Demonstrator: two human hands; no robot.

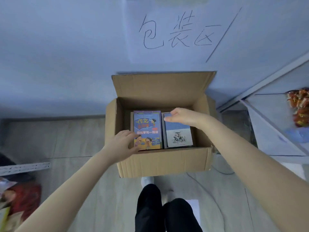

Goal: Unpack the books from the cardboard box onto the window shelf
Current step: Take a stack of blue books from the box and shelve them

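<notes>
Head view: open cardboard box (163, 163) at 12 o'clock holds two books lying flat side by side, cartoon book (148, 129) at 9 o'clock, pale book (178, 136) at 3 o'clock. Left hand (122, 144) touches the cartoon book's left edge; whether it grasps cannot be told. Right hand (182, 117) rests released, fingers straight, on the pale book's far end.

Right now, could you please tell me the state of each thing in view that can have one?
cardboard box: open, back flap upright.
colourful book: flat in box, left side, cover up.
blue-and-white book: flat in box, right side, cover up.
left hand: open, fingers at colourful book's left edge.
right hand: open, fingers on blue-and-white book's far end.
</notes>
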